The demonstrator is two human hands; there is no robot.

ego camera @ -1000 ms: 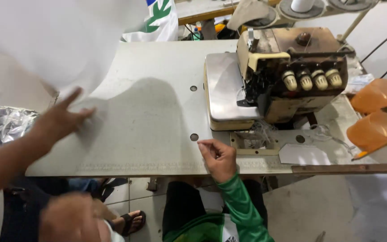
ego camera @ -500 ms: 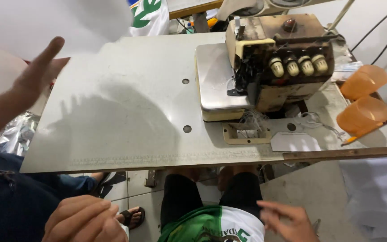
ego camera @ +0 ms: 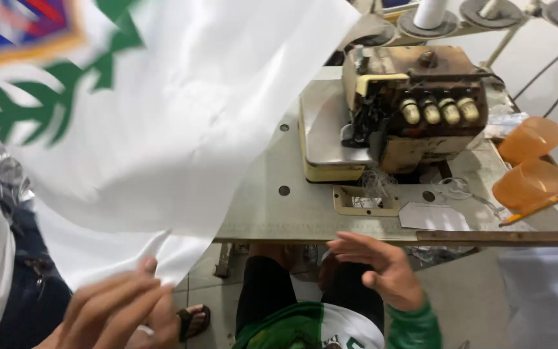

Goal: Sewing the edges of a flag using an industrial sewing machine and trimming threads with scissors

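Left hand grip pinches the lower edge of the white cloth, 1 sheet, which spreads up and left from that grip over the counter. Right hand released, fingers spread, nothing held, nearer the sewing machine. 2 orange cups at right.

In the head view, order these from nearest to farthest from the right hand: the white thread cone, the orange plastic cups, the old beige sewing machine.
1. Old beige sewing machine, directly beyond the right hand.
2. Orange plastic cups, at the table's right edge.
3. White thread cone, top, behind the machine.
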